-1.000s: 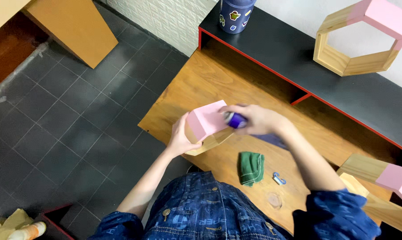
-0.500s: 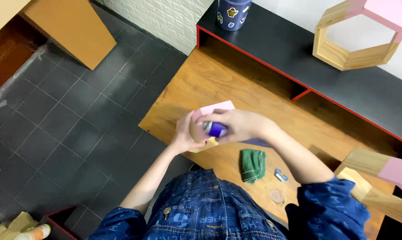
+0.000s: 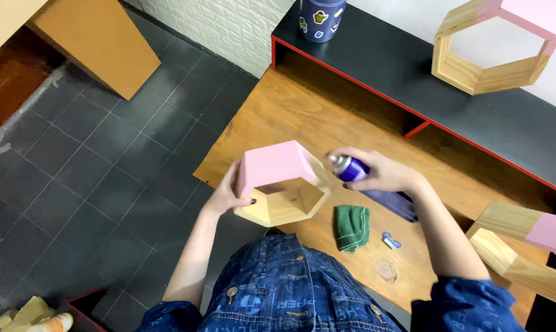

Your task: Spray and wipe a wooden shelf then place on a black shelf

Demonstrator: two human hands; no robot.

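My left hand (image 3: 228,192) grips the left side of a hexagonal wooden shelf (image 3: 283,184) with pink-painted upper faces, holding it tilted over the front edge of the wooden table (image 3: 302,117). My right hand (image 3: 379,173) is shut on a purple spray can (image 3: 347,167), with its nozzle turned toward the shelf's right side, a short gap away. A folded green cloth (image 3: 352,227) lies on the table just below the can.
A second pink-and-wood hexagon shelf (image 3: 493,43) stands on the black raised ledge (image 3: 413,74), with a dark blue patterned cup (image 3: 321,18) at its left end. Another hexagon (image 3: 530,246) lies at the table's right. A small metal clip (image 3: 391,240) lies near the cloth.
The shelf has turned so its pink faces and open inside show. My right hand with the can has drawn back from over it to its right side.
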